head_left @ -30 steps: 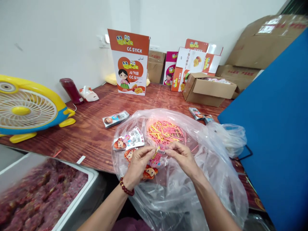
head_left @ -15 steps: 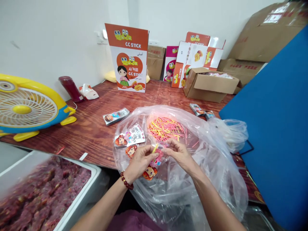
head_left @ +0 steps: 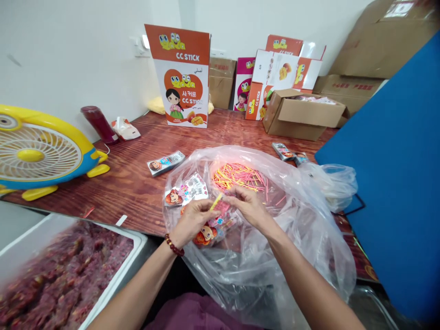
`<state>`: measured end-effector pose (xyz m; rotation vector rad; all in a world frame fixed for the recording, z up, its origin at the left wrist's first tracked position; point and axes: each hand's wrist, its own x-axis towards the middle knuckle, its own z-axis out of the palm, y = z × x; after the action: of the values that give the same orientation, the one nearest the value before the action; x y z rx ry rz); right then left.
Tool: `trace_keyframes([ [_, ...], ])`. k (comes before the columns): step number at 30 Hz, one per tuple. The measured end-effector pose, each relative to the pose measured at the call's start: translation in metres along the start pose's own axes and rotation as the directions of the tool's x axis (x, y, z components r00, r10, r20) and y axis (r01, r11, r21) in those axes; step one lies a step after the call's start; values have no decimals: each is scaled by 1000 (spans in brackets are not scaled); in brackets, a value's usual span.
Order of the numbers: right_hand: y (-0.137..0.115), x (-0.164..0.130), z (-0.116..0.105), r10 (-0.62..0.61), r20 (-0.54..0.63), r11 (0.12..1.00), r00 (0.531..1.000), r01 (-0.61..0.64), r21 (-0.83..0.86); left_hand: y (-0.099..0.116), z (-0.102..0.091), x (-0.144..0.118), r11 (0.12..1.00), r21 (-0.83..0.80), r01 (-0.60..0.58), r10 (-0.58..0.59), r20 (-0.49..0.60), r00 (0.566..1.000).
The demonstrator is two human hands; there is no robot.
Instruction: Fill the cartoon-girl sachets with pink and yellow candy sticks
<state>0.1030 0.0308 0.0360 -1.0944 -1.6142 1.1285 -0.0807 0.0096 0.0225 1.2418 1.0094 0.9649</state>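
Observation:
Both hands meet over a large clear plastic bag [head_left: 275,238] spread across the table edge. My left hand [head_left: 193,220] is closed in a pinch on a thin yellow stick [head_left: 216,201] and the edge of a small printed pouch [head_left: 220,220]. My right hand [head_left: 248,207] pinches the pouch's other side, near its top. The pouch has a red-haired cartoon girl at its lower end. Behind the hands lies a pile of pink and yellow sticks [head_left: 237,176]. More printed pouches [head_left: 185,192] rest on the bag to the left, partly behind my left hand.
At left stand a yellow fan [head_left: 37,151] and a white bin [head_left: 139,243] of reddish lumps. Pouch stacks [head_left: 166,163] lie beyond the bag. A CC Stick carton [head_left: 184,82] and an opened brown box [head_left: 305,114] stand behind. A blue panel [head_left: 388,183] borders the right.
Both hands have shifted slightly left and up with the pouch and yellow stick. The camera view has also moved a little. Both hands keep their pinch.

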Motion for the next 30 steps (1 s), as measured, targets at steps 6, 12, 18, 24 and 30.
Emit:
trace_keyframes([
  [6, 4, 29, 14, 57, -22, 998, 998, -58, -10, 16, -47, 11, 967, 254, -23, 27, -12, 1000],
  [12, 32, 2, 21, 167, -89, 872, 982, -189, -451, -18, -55, 11, 680, 722, -127, 169, 14, 986],
  [18, 44, -12, 7, 193, 28, 755, 981, -130, -643, -46, -31, 0, 452, 854, -258, 142, 217, 966],
  [24, 58, 3, -23, 165, 12, 781, 986, -123, -612, -45, -50, 6, 530, 816, -230, 197, 145, 970],
  [30, 76, 30, -82, 110, -148, 658, 983, -184, -730, -30, -89, 48, 312, 947, 73, 237, -152, 960],
])
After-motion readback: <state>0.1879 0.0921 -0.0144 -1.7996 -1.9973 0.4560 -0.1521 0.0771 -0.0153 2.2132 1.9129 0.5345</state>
